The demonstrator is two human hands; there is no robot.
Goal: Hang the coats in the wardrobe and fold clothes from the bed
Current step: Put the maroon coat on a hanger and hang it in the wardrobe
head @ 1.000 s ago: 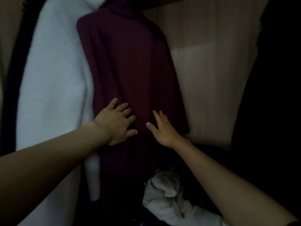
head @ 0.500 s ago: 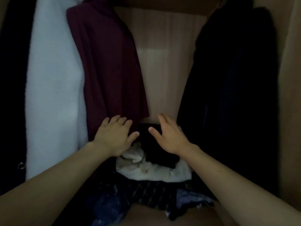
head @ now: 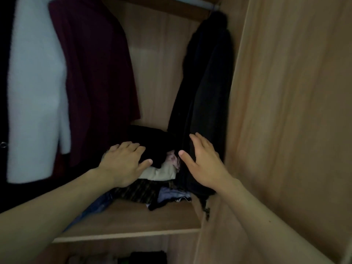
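Note:
Inside the wardrobe a maroon coat (head: 95,69) hangs beside a white fluffy coat (head: 36,88) at the left. A dark coat (head: 205,88) hangs at the right against the side panel. My left hand (head: 123,164) is open, fingers straight, hovering over a heap of loose clothes (head: 160,168) on the shelf; whether it touches them I cannot tell. My right hand (head: 203,164) is open too, palm turned left, in front of the dark coat's lower part. Neither hand holds anything.
The wooden shelf (head: 133,223) carries the heap: black, cream, striped and blue pieces. The wardrobe side panel (head: 285,111) fills the right. A black garment (head: 3,73) hangs at the far left. More clothes lie dimly below the shelf (head: 144,258).
Both hands have come off the maroon coat and moved down and right, toward the shelf heap and the dark coat. The view has swung right, showing the dark coat and side panel.

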